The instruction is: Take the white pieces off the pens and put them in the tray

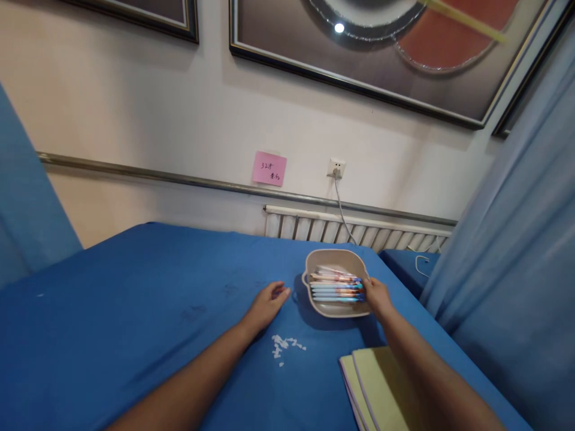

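A beige plastic basket (339,257) with small side handles sits slightly right of centre, above the blue cloth (148,287). Inside it lies a row of several pens (336,293), a little blurred. My right hand (376,294) is closed on the basket's right rim, where its fingers partly hide the handle. To the left of the basket, apart from it, my left hand (268,304) hovers at or near the cloth, fingers loosely bent with a gap to the thumb and nothing visible in them. Small white scraps (284,344) are scattered just below that hand.
Yellow-green folded cloths or pads (381,389) lie under my right forearm. A blue curtain (507,239) hangs at the right, another (27,209) at the left. Behind are a radiator (309,224), a metal rail (179,176), a pink note (269,168) and a socket (336,168) with a cord.
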Demonstrator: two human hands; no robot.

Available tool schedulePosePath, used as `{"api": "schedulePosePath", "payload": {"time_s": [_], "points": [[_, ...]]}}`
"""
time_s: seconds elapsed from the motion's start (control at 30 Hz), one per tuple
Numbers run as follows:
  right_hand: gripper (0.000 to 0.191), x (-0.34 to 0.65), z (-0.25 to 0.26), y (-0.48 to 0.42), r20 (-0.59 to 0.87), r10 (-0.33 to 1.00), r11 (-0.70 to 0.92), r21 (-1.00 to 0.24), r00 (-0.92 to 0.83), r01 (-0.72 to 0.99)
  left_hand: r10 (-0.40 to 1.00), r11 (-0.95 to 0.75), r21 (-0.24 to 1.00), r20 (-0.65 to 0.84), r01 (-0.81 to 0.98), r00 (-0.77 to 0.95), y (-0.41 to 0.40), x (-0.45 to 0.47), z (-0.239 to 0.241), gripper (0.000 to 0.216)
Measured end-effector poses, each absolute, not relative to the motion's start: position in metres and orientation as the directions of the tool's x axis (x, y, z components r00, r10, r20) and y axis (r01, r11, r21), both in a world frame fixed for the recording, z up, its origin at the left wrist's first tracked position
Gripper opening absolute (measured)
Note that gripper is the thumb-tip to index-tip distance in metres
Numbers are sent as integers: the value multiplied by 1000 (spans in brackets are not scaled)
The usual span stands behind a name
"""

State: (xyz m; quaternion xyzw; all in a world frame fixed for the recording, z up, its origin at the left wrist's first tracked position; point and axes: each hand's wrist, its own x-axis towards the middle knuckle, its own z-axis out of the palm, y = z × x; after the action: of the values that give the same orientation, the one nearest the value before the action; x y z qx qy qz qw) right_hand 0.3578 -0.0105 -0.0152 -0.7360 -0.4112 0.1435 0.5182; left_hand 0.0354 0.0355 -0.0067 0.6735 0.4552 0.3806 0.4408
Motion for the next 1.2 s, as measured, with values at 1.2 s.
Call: {"api": "schedulePosePath", "payload": {"time_s": [1.2], "points": [[46, 163, -13, 0, 573, 817, 236, -239, -60, 942, 889, -456, 807, 428, 374, 162, 46, -8, -9, 44]]}}
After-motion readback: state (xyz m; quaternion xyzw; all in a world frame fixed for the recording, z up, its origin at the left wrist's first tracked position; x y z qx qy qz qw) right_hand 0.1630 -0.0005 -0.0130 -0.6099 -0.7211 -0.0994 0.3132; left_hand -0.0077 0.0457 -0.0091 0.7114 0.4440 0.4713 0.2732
